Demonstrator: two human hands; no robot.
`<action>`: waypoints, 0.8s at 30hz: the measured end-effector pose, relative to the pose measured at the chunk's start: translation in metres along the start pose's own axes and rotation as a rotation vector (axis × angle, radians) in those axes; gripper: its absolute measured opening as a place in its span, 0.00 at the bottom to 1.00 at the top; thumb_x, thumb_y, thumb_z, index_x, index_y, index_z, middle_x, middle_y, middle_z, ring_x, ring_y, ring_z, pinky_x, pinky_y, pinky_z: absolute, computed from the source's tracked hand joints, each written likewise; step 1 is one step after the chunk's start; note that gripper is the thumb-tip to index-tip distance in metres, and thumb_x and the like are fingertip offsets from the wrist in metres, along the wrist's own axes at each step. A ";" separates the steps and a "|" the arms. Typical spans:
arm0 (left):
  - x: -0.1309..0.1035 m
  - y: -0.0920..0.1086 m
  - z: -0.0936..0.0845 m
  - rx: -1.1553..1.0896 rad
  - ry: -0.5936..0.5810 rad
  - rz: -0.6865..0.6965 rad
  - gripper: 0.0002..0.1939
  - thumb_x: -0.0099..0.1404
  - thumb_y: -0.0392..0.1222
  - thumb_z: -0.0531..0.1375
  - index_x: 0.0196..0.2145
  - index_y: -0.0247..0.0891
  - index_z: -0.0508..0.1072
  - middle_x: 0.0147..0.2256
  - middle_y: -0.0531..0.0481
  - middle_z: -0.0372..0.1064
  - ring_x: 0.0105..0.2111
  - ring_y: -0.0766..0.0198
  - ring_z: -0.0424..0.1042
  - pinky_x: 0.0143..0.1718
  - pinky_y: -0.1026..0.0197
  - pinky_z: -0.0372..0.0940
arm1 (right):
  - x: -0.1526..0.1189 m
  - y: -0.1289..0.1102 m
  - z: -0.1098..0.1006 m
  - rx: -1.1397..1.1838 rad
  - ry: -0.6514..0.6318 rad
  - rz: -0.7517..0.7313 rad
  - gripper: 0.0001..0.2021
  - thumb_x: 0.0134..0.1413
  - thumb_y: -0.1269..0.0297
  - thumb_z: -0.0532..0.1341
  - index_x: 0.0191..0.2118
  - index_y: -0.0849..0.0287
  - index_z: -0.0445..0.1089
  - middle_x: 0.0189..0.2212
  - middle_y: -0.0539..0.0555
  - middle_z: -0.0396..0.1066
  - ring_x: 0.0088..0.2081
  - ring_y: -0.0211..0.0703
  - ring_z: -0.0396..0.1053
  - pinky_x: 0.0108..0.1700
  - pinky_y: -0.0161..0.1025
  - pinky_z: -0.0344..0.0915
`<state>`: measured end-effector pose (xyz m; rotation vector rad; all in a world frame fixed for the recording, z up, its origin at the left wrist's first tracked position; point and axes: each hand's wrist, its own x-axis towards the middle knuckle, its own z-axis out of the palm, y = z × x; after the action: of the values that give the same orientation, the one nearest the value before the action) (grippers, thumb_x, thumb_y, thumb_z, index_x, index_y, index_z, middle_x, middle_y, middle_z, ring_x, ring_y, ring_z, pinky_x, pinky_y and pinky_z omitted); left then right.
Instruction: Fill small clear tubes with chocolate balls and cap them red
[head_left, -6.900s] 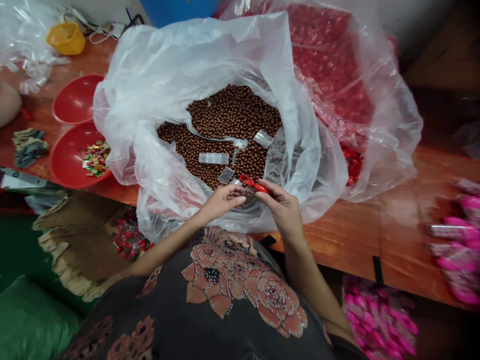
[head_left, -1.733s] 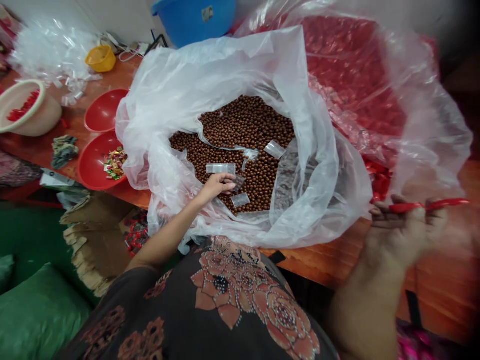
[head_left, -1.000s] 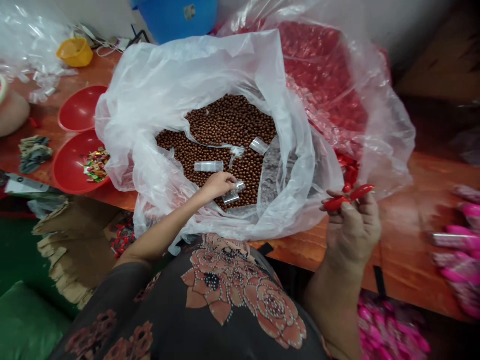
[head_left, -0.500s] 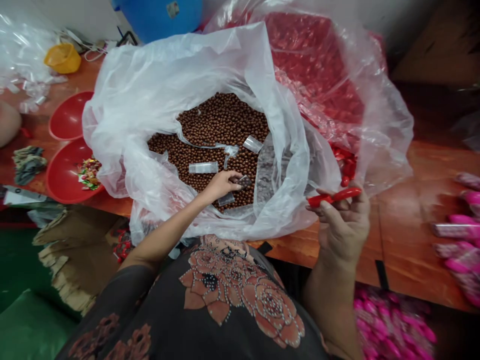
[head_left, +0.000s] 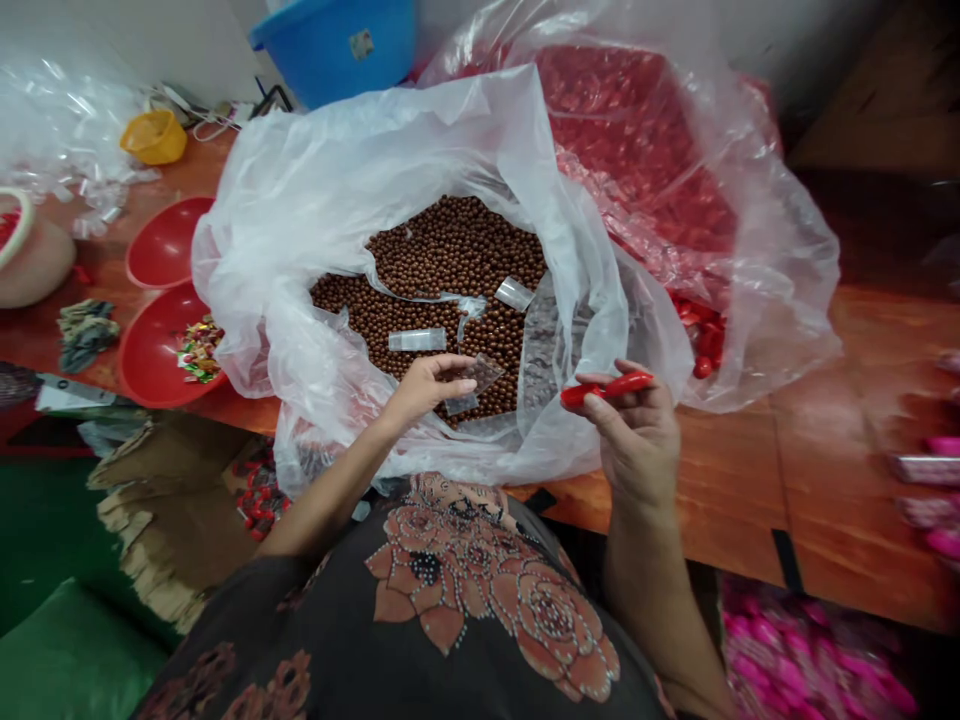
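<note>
clear tube [head_left: 489, 373]: above the brown balls [head_left: 457, 240]; probably light, thin-walled, slick, best pinched by its sides
left hand [head_left: 424, 393]: thumb and fingers pinching the tube
red plastic piece [head_left: 628, 382]: likely stiff, smooth; hold mid-length
right hand [head_left: 637, 430]: gripping it
translucent bag [head_left: 300, 190]: around the balls

Balls [head_left: 457, 245] in bag [head_left: 270, 210]; tubes [head_left: 417, 340] atop balls; bowls [head_left: 150, 365] left; tub [head_left: 337, 60] behind.

Two red bowls [head_left: 169, 240], one holding small colorful pieces [head_left: 199, 350], sit beside a crumpled cloth [head_left: 86, 335] on a desk [head_left: 727, 480], with a yellow basket [head_left: 154, 140] behind them and a green sack [head_left: 82, 645] below.
</note>
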<state>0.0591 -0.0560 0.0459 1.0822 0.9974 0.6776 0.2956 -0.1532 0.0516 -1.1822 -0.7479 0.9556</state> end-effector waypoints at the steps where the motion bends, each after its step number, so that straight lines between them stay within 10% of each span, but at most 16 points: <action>1: -0.002 0.000 0.000 -0.016 0.011 0.000 0.22 0.49 0.40 0.71 0.43 0.34 0.78 0.43 0.43 0.77 0.40 0.61 0.75 0.51 0.52 0.66 | 0.001 0.001 0.005 0.005 -0.034 0.006 0.23 0.50 0.66 0.68 0.52 0.51 0.65 0.42 0.50 0.76 0.41 0.36 0.75 0.41 0.36 0.76; 17: -0.013 -0.002 0.003 -0.310 0.031 0.031 0.24 0.45 0.37 0.73 0.42 0.34 0.76 0.41 0.46 0.76 0.40 0.63 0.74 0.47 0.56 0.68 | 0.012 0.002 0.053 0.111 -0.118 0.097 0.29 0.46 0.61 0.70 0.54 0.47 0.60 0.37 0.46 0.72 0.34 0.32 0.72 0.32 0.30 0.73; 24: -0.023 -0.003 0.008 -0.266 -0.011 0.025 0.26 0.49 0.37 0.72 0.47 0.34 0.75 0.47 0.43 0.75 0.44 0.61 0.74 0.50 0.54 0.67 | 0.021 0.008 0.061 0.231 0.009 0.163 0.15 0.40 0.62 0.73 0.31 0.57 0.67 0.32 0.44 0.71 0.34 0.29 0.71 0.39 0.31 0.74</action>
<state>0.0569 -0.0802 0.0518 0.8650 0.8583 0.7995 0.2495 -0.1083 0.0577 -1.0543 -0.5236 1.1391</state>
